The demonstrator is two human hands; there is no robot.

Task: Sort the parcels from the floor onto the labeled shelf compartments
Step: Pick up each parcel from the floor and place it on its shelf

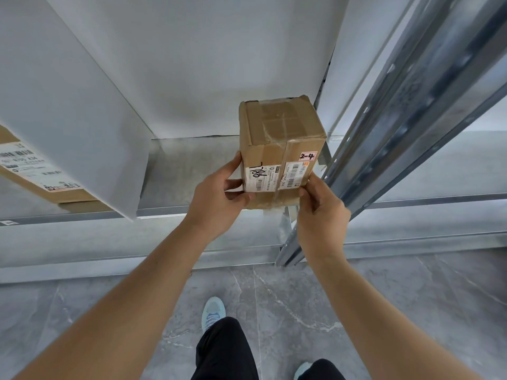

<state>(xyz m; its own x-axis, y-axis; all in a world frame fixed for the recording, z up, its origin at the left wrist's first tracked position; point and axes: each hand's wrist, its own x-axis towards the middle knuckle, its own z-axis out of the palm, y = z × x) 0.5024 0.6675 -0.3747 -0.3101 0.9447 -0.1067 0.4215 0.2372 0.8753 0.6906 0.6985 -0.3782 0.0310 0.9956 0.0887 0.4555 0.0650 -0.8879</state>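
- The metal shelf unit fills the view ahead of both hands: a grey shelf board runs behind and under them, a white back panel rises above it, and white dividers wall off the compartment.
- The grey marbled floor lies below the forearms, nearer the person than either hand.
- A slanted steel upright of the rack stands just right of the right hand, running up and away to the upper right.
- A white divider panel hangs well left of the left hand, its lower edge reaching down to the shelf's front rail.
- A second cardboard box with a printed label sits beyond that divider, far left of the left hand, in the neighbouring compartment.
- The parcel, a taped brown carton, is between the two hands and just above them, its far end over the shelf board at the compartment's right side. Whether its base rests on the board cannot be told.
- The left hand holds the parcel's near left corner, thumb up along the side edge, fingers curled against the front face.
- The right hand grips the parcel's near right corner, fingertips curled onto the lower edge.
- A white shipping label with handwritten black marks faces the person, between the two thumbs.
- A small tag reading 2-4 sits above the right hand's fingertips.
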